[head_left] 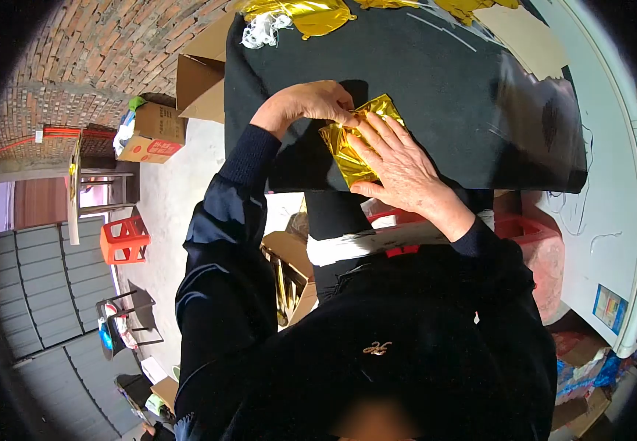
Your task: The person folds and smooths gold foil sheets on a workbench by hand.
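Observation:
A folded, shiny gold foil piece [345,158] lies creased on the black-covered table [451,95], near the edge closest to me. My right hand [399,165] rests flat across it with the fingers stretched out. My left hand [311,103] bends in from the left, its thumb and fingertips pinched together at the foil's upper left edge. Part of the foil is covered by my hands.
At the table's far end lie more gold foil [318,18], a bundle of white string [265,29] and thin white strips [447,29]. Cardboard boxes [204,84] stand at the left, with a red stool [125,240] beyond. A white appliance [590,250] stands at the right.

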Available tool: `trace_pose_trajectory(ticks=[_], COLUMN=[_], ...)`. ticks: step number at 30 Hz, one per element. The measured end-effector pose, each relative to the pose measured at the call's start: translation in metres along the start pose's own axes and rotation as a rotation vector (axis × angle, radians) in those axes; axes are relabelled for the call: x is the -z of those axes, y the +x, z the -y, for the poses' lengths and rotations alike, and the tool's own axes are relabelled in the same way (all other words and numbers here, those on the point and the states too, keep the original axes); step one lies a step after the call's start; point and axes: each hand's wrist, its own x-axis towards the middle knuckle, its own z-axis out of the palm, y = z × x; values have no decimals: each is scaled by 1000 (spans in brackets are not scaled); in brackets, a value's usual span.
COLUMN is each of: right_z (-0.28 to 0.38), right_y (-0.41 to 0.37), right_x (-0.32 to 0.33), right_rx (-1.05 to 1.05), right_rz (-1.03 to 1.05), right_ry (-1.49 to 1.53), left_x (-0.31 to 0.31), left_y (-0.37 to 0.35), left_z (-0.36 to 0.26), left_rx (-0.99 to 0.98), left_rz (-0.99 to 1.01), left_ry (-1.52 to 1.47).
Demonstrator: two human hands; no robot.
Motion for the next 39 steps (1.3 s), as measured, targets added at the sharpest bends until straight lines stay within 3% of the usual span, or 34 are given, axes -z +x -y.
trace_pose_trajectory(ticks=[2, 5, 9, 14, 18, 22, 24, 26, 29, 39], right_z=[0, -1, -6, -7, -16, -17, -10, -3, 0, -8], right_y=[1, -1, -4, -4, -5, -12, -13, -13, -13, -7], right_x=[1, 2, 3, 5, 15, 12, 15, 24, 28, 40], right_rx=[12, 31, 96, 161, 146, -77, -281, -431, -405, -383], right_rz=[-9, -16, -37, -113, -322, -660, -690, -563, -506, -653], right_ry=[9, 30, 68, 176, 462, 484, 587, 986, 1211, 1136], left_x=[1, -3, -12, -31, -51, -67, -72, -75, -78, -97], left_y=[2, 12, -4, -25, -44, -63, -73, -84, -94, -99], left_z=[-7, 15, 24, 33, 38, 32, 26, 15, 2, -22], left_rx=[32, -72, 6, -44, -27, -90, -108, -127, -130, -249], left_rz=[21, 5, 78, -10, -154, -321, -386, -440, -498, -647], left_ry=[38, 83, -389, -541, -716, -800, -819, -838, -861, -1016])
